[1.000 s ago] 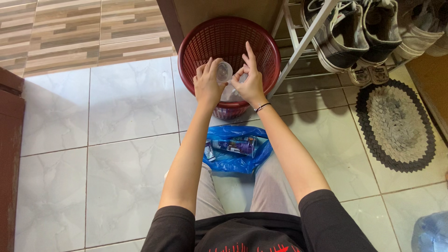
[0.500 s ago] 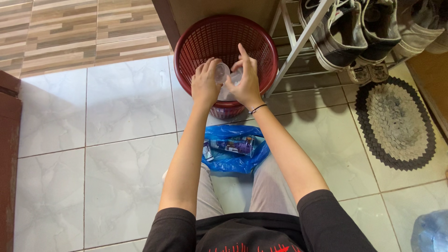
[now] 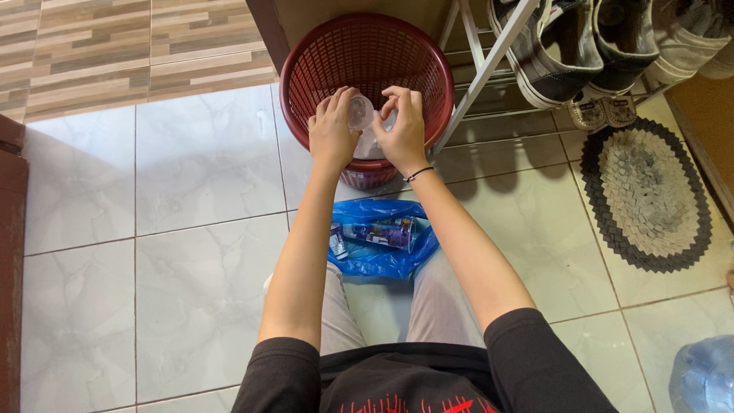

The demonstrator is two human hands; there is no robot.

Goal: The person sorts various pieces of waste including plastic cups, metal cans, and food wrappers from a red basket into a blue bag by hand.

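My left hand (image 3: pixel 330 134) holds a small clear plastic cup (image 3: pixel 360 113) over the near rim of a red mesh wastebasket (image 3: pixel 365 53). My right hand (image 3: pixel 402 130) is curled against the cup's right side, fingers bent in on it. Both hands hover above the basket's opening. Between my knees on the tiled floor lies an open blue plastic bag (image 3: pixel 382 260) with a purple wrapper and other small packets inside.
A white metal shoe rack (image 3: pixel 489 61) with dark and light sneakers (image 3: pixel 558 53) stands right of the basket. An oval braided mat (image 3: pixel 646 191) lies at the right. A large clear water jug (image 3: pixel 707 378) sits bottom right. A dark wooden edge (image 3: pixel 11 229) runs along the left.
My right hand's raised fingers have folded down onto the cup. Both hands stay over the basket while the view shifts slightly.
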